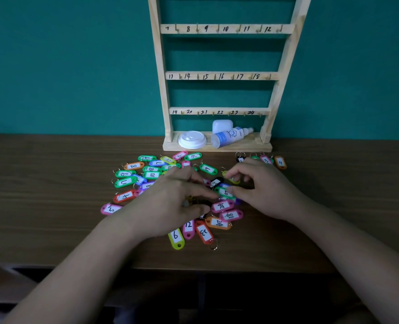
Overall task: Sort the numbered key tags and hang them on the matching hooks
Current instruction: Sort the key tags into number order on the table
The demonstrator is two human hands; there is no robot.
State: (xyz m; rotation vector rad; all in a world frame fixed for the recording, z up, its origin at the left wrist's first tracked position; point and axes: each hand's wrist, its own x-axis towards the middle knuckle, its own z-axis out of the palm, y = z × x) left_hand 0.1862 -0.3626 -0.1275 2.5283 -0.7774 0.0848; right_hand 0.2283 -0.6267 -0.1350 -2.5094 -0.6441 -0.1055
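Note:
Several coloured numbered key tags lie in a loose pile (151, 175) on the brown table (53, 206). My left hand (170, 202) lies flat over the pile's middle, index finger stretched toward a green tag (225, 192). My right hand (261, 190) hovers over the pile's right side with bent fingers; its thumb touches that green tag and its index tip rests on a yellow tag (234, 181). Neither hand plainly holds a tag. The wooden hook rack (219, 76) stands behind, with rows marked 7–12, 13–18 and 19–24; every visible hook is bare.
A pink tag 3 (265, 159) and an orange tag 4 (280, 162) lie apart at the right. On the rack's base sit a white lid (192, 139), a spray bottle (229, 136) and a white case (222, 125). The table's front edge (194, 265) is near me.

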